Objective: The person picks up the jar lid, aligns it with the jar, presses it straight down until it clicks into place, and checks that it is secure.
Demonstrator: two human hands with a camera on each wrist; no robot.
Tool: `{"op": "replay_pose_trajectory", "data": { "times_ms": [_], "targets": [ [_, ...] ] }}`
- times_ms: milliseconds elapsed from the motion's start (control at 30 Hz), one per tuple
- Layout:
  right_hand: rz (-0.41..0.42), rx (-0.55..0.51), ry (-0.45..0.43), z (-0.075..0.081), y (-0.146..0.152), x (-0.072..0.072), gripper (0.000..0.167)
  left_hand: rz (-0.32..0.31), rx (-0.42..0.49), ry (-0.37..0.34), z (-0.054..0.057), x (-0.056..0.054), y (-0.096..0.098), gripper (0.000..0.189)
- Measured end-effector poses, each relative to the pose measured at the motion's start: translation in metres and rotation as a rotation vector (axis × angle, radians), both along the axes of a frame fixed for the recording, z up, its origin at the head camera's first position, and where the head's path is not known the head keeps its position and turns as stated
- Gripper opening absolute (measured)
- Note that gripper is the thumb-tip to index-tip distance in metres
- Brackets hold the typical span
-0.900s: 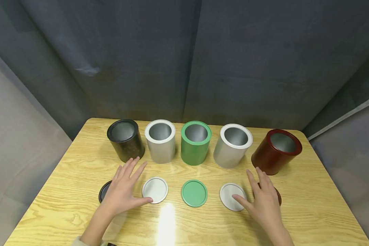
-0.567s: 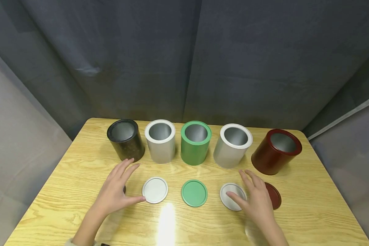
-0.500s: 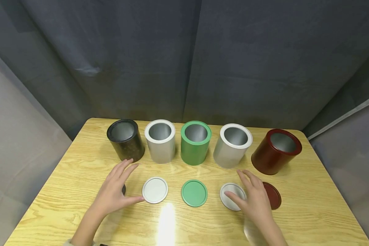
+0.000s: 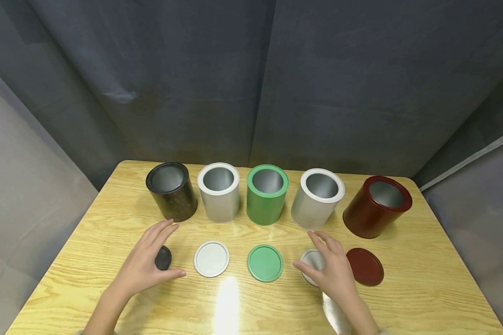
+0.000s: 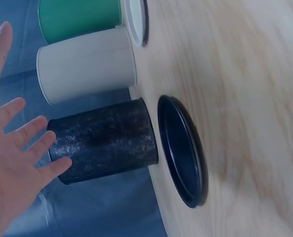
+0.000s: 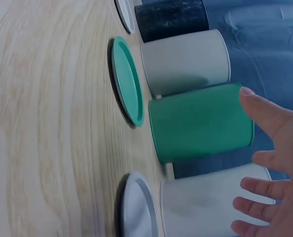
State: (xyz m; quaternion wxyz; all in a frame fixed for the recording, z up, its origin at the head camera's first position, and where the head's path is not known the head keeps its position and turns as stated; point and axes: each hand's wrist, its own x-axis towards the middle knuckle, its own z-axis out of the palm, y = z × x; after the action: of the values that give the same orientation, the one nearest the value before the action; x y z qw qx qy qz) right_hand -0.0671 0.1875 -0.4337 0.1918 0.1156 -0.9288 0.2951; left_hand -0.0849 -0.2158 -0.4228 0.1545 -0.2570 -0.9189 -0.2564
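Note:
My left hand (image 4: pixel 144 260) hovers over the black lid (image 4: pixel 163 258), fingers spread and holding nothing. Part of that lid is hidden under the hand. Over the right white lid (image 4: pixel 312 261) hangs my right hand (image 4: pixel 333 270), also spread and free of any object, covering part of it. A white lid (image 4: pixel 211 259), a green lid (image 4: pixel 265 263) and a dark red lid (image 4: pixel 365 266) lie flat in the same row. Behind them stand uncovered cans: black (image 4: pixel 173 197), white (image 4: pixel 220 200), green (image 4: pixel 266 202), another white (image 4: pixel 314 204) and dark red (image 4: pixel 370 211).
The wooden table (image 4: pixel 79 265) carries both rows, its back edge just behind the cans. A dark grey curtain (image 4: pixel 193 83) hangs behind it, and pale cloth (image 4: pixel 21 186) closes off the left side. Light glares off the tabletop near the front middle.
Both hands have drifted left. The left hand has uncovered part of the black lid; the right has moved off the dark red lid to above the right white lid. Cans and lids stay put.

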Motion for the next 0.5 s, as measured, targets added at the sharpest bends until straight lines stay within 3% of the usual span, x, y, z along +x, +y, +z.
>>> {"op": "replay_pose_trajectory", "data": {
  "times_ms": [200, 500],
  "targets": [
    [0.041, -0.018, 0.071, -0.004, -0.01, -0.004, 0.073, -0.012, 0.022, -0.009, 0.0, 0.001, -0.007, 0.097],
    [0.109, -0.039, 0.096, -0.007, -0.027, -0.009, 0.072, -0.026, 0.01, -0.051, -0.001, 0.002, -0.02, 0.101]
  ]
}}
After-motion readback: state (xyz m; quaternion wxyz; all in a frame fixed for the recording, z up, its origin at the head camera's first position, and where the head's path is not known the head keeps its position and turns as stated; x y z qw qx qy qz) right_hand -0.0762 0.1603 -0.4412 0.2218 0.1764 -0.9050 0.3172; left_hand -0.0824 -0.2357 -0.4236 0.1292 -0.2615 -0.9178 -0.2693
